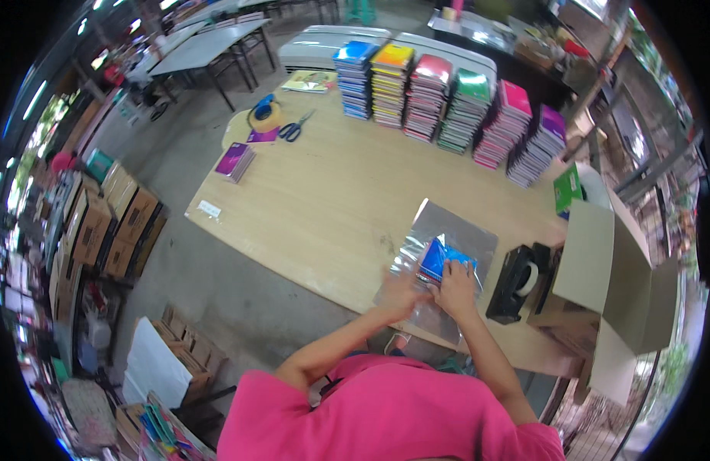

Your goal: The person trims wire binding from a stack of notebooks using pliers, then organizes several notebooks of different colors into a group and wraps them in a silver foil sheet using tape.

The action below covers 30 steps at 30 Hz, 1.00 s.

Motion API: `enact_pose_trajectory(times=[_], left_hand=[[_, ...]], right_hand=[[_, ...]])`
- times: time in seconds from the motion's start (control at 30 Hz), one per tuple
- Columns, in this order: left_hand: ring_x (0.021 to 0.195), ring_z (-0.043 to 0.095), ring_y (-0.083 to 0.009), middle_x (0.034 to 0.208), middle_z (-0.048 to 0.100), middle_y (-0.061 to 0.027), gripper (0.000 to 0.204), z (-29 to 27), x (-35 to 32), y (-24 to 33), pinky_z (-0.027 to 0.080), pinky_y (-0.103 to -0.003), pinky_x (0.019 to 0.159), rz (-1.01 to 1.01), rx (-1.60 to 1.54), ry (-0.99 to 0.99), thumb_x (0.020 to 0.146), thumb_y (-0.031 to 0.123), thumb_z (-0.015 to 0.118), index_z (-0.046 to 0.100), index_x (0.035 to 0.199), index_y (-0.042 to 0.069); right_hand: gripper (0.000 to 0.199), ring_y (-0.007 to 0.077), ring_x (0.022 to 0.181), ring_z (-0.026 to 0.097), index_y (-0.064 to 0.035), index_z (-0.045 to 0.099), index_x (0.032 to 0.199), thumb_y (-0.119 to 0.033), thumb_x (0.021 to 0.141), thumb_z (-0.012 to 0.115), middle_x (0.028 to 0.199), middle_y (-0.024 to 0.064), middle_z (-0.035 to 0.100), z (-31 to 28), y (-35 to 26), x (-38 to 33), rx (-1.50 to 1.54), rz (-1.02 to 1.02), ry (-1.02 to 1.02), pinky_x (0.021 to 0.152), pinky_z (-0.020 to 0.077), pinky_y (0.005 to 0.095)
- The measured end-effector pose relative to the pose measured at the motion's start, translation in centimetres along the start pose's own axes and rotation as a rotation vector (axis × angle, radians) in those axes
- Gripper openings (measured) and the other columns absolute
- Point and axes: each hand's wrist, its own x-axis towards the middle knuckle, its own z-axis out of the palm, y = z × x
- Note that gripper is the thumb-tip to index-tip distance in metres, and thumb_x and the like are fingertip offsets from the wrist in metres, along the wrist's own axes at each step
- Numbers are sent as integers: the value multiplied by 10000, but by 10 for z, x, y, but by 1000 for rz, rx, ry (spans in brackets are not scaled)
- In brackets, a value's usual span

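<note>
A clear plastic bag (455,234) lies flat on the wooden table (332,200) near its front edge. A small stack of notebooks with a blue cover (439,257) sits partly inside the bag. My left hand (402,296) presses on the bag's near left side. My right hand (456,290) rests on the near end of the blue notebooks, fingers spread over them. Both forearms come up from the lower edge, above a pink shirt.
Several tall stacks of coloured notebooks (447,104) line the table's far side. Scissors (295,127), a tape roll (264,112) and a purple notebook (235,161) lie at the far left. A black tape dispenser (520,280) and an open cardboard box (616,276) stand at right.
</note>
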Motion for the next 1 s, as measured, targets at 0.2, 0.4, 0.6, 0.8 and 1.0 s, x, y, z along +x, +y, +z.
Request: enact_pose_trajectory(times=[0.2,0.4,0.6,0.8,1.0], left_hand=[[1329,424,-372,1414,458,-197,854,-44,103,-64,311,-487,1135,-12,-539,386,661,69,807,405,1415,61],[1089,635,-246,1091,676,-143,374,-44,154,-117,537,-376,898,-130,-1005,-439,749,53,745,650,1105,-6],[1195,578,-288,1241,622,-123,540,-59,43,-35,362,-540,1091,56,-116,293,765,95,741,592,1284,98],[1256,549,-228,1259,630,-30,583,-14,50,-4,189,-571,1170,206,-207,119,794,131,711,561,1357,167],[1229,569,-192,1249,645,7,475,-12,53,-4,189,-557,1170,208,-144,118,840,199,691,616,1308,194]], right_hand=[[690,272,1106,560,40,529,1306,-195,699,759,1107,125,571,38,-6,-5,30,22,122,1154,280,524],[658,249,1090,561,27,537,1301,-181,711,741,1102,105,570,31,-12,-5,37,19,153,1150,276,541],[574,238,1098,569,16,562,1266,-144,734,709,1098,98,585,35,-4,-14,38,102,192,1150,273,542],[484,248,1074,584,-37,628,1157,-147,697,731,1103,86,586,47,5,-7,44,14,265,1143,268,555],[373,256,1075,596,-129,665,1102,-56,737,644,1057,71,625,3,52,3,364,-56,2,1160,204,614]])
